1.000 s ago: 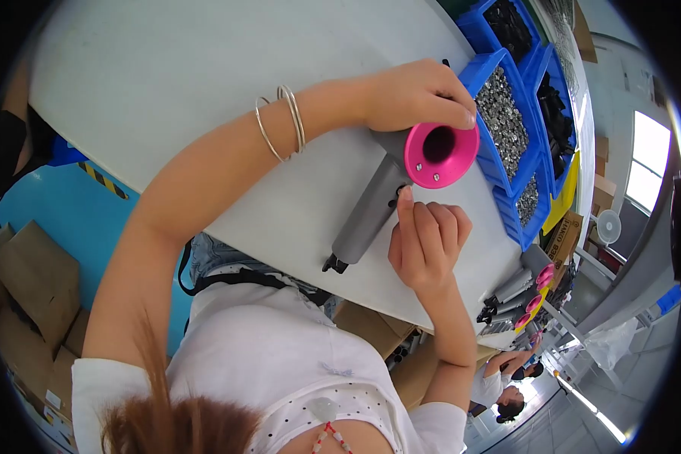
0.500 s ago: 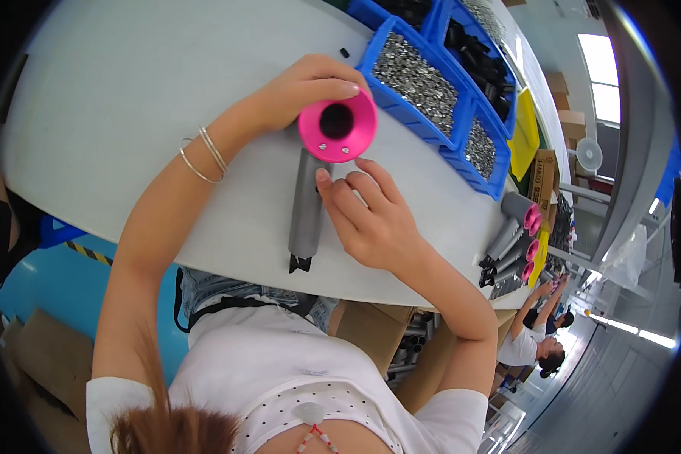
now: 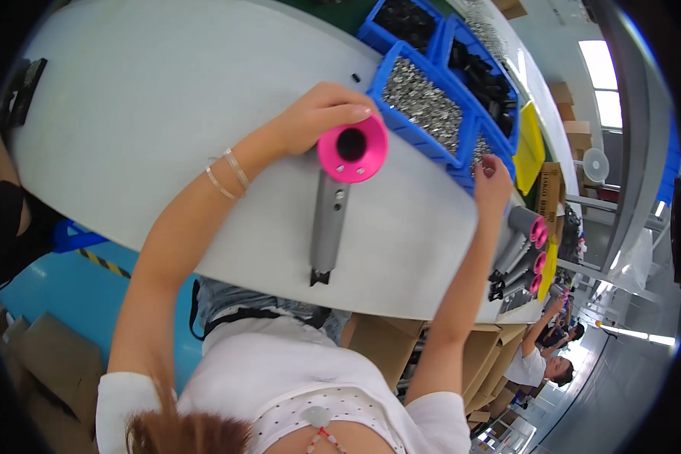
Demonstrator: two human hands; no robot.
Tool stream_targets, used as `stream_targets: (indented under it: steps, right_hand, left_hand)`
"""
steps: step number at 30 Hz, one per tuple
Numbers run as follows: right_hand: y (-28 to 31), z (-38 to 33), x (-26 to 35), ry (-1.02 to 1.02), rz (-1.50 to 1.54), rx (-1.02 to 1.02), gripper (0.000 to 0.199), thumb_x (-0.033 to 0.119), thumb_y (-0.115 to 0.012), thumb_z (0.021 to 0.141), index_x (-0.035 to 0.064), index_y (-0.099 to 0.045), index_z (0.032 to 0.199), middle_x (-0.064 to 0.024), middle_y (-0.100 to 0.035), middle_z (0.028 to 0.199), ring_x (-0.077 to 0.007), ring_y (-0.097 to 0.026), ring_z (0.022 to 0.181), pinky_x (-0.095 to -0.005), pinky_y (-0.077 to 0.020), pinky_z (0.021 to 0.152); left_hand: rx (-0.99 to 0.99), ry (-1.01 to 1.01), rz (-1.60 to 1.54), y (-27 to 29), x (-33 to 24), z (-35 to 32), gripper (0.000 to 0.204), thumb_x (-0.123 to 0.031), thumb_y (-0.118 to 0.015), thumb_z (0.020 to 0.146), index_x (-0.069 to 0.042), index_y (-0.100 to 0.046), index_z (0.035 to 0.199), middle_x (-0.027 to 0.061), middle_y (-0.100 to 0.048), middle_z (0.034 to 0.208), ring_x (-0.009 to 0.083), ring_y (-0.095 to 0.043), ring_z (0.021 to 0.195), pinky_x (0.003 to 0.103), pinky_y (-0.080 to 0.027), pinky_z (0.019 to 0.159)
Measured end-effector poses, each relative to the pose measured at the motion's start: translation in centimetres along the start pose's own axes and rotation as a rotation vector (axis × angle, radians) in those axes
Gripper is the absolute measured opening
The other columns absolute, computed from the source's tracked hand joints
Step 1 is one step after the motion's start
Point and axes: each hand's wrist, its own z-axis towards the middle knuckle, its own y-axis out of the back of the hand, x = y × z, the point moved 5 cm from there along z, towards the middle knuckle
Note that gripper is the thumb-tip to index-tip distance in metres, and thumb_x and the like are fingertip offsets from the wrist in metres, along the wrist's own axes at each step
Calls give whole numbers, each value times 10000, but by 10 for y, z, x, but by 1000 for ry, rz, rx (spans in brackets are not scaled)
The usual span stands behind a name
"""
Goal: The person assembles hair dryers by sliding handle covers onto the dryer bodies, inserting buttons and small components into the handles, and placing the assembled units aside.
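Note:
A hair dryer housing (image 3: 328,234) stands out over the white table, its grey handle pointing toward me and its flared pink end facing up. My left hand (image 3: 321,117) is closed around the head of it, the thumb on the pink rim. Two small silver pieces show inside the pink flare, and small fittings sit on the handle below it. At the small blue bin (image 3: 461,178) of tiny metal parts, my right hand (image 3: 493,185) has its fingertips pinched together; anything between them is too small to make out.
A larger blue bin (image 3: 390,74) heaped with metal parts adjoins others with black pieces. One small black piece (image 3: 356,77) lies on the table. Several grey and pink housings (image 3: 523,250) are grouped at the right. Cardboard boxes stand below the table edge; people work farther right.
My right hand has left the housing's handle and moved right to the small blue bin. The left hand still holds the housing. The whole view has shifted slightly.

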Motion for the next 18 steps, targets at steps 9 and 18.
stream_targets:
  steps: [9,18]
  right_hand:
    - [-20,32,-22,10,-145,122,160,184,-681,799,49,-730,870,-147,-701,820,-266,-687,752,-340,-514,721]
    - [-3,-87,78,-292,1219,232,183,54,-644,869,-40,-658,1025,-74,-655,845,-134,-602,754,-239,-484,709]
  left_hand:
    - [-141,10,118,2,4,-4,332,-234,-475,927,50,-644,898,80,-656,829,138,-591,794,274,-483,743]
    - [-262,38,262,-6,0,-16,301,-212,-485,924,45,-640,900,73,-651,779,124,-583,734,269,-485,682]
